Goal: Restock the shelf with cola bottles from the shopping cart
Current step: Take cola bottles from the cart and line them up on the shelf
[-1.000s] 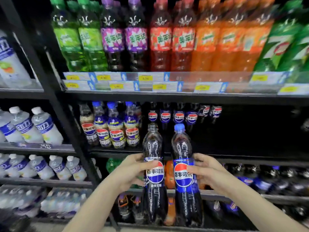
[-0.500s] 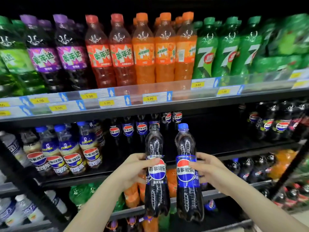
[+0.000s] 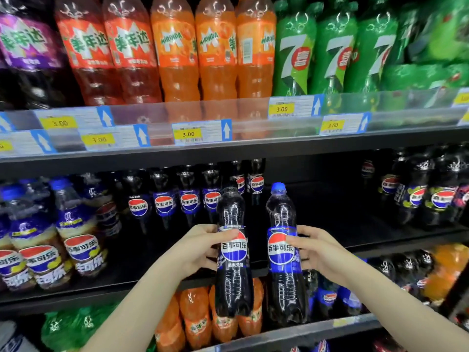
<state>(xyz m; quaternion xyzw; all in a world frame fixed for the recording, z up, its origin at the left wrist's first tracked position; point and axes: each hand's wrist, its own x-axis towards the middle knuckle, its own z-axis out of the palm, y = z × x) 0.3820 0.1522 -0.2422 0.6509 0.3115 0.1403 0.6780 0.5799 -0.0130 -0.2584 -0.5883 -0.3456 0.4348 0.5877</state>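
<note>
Before the shelf (image 3: 355, 235), left hand (image 3: 200, 246) and right hand (image 3: 317, 250) each grip an upright cola bottle (image 3: 232, 250).

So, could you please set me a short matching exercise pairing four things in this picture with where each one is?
Things:
1. black-capped cola bottle
2. blue-capped cola bottle
3. 7up bottles
4. orange soda bottles

Places:
a. top shelf, right of the Mirinda
b. in the right hand
c. shelf below the held bottles
d. in the left hand

Pairs: 1-d, 2-b, 3-a, 4-c
</note>
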